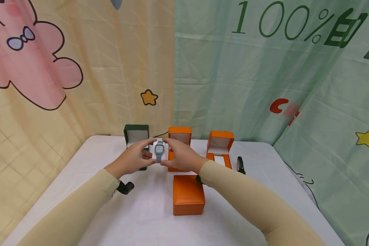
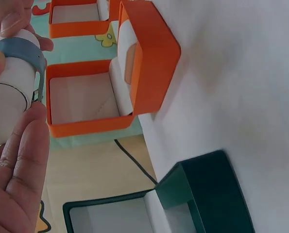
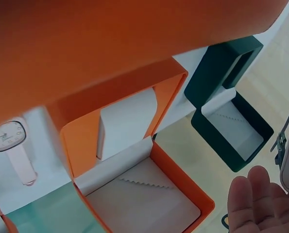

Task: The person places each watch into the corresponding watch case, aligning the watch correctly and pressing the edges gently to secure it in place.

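Observation:
A wristwatch [image 1: 159,149] with a pale blue square dial and a blue-grey strap [image 2: 23,47] is wrapped round a white cushion [image 2: 12,92]. My left hand [image 1: 136,157] grips it from the left, thumb above and fingers below. From the other side my right hand [image 1: 182,155] holds it the same way. Both hands keep it raised in front of the open boxes, dial towards me. In the right wrist view only a few fingers of the right hand [image 3: 261,206] show, beside the watch's edge.
Behind the hands stand an open green box [image 1: 136,131] and two open orange boxes, one in the middle [image 1: 179,131] and one further right [image 1: 220,139]. A closed orange box [image 1: 189,193] sits nearer me. A dark-strapped watch [image 1: 240,165] and a pale pink-strapped watch [image 3: 22,165] lie on the table.

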`<move>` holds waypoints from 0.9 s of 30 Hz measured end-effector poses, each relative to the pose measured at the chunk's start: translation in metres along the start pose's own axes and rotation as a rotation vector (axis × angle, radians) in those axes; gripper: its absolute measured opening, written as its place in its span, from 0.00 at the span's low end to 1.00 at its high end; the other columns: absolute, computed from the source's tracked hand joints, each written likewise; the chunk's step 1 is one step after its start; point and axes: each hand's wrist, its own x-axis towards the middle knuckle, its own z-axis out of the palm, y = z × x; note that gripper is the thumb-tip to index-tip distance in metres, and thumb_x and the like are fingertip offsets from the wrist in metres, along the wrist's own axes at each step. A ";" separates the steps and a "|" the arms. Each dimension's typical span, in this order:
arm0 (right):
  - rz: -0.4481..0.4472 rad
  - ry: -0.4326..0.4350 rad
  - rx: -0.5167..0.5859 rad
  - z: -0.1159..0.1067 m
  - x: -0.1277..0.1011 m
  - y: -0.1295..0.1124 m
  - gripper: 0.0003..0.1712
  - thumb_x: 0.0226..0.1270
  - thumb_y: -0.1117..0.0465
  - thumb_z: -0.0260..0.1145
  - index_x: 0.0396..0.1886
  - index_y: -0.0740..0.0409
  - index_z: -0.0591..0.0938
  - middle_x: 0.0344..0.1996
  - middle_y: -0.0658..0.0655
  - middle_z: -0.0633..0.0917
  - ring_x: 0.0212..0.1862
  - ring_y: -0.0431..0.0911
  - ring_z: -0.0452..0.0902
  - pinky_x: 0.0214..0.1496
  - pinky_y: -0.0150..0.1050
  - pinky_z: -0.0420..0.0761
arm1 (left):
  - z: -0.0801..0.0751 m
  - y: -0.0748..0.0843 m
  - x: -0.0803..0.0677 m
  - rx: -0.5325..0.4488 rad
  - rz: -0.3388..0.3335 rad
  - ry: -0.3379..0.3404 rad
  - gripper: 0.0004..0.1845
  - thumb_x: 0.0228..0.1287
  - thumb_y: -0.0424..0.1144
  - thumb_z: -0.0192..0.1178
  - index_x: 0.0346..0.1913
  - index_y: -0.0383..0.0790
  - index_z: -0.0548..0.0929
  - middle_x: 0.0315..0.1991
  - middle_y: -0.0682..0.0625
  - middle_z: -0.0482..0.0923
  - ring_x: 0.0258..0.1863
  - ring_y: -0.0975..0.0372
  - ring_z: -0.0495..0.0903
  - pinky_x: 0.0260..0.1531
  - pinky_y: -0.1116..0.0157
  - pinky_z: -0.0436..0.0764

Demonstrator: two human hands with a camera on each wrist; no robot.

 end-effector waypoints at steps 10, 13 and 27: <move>0.022 -0.036 -0.022 0.006 0.018 -0.011 0.49 0.66 0.48 0.78 0.81 0.49 0.65 0.71 0.51 0.78 0.60 0.45 0.83 0.60 0.37 0.86 | -0.015 -0.016 -0.004 -0.009 -0.010 0.004 0.43 0.67 0.34 0.72 0.80 0.41 0.63 0.66 0.37 0.77 0.48 0.56 0.88 0.48 0.62 0.90; 0.034 -0.048 -0.032 0.010 0.026 -0.015 0.50 0.65 0.47 0.79 0.82 0.49 0.65 0.72 0.51 0.78 0.60 0.45 0.83 0.60 0.37 0.86 | -0.019 -0.020 -0.006 -0.025 -0.029 0.000 0.42 0.68 0.34 0.72 0.80 0.41 0.62 0.67 0.37 0.77 0.51 0.54 0.89 0.51 0.60 0.89; 0.034 -0.051 -0.029 0.029 0.056 -0.030 0.46 0.66 0.48 0.78 0.78 0.52 0.68 0.67 0.52 0.81 0.56 0.43 0.82 0.62 0.36 0.85 | -0.038 -0.040 -0.009 -0.007 -0.082 -0.016 0.42 0.68 0.33 0.69 0.81 0.39 0.60 0.65 0.33 0.77 0.54 0.52 0.87 0.53 0.55 0.89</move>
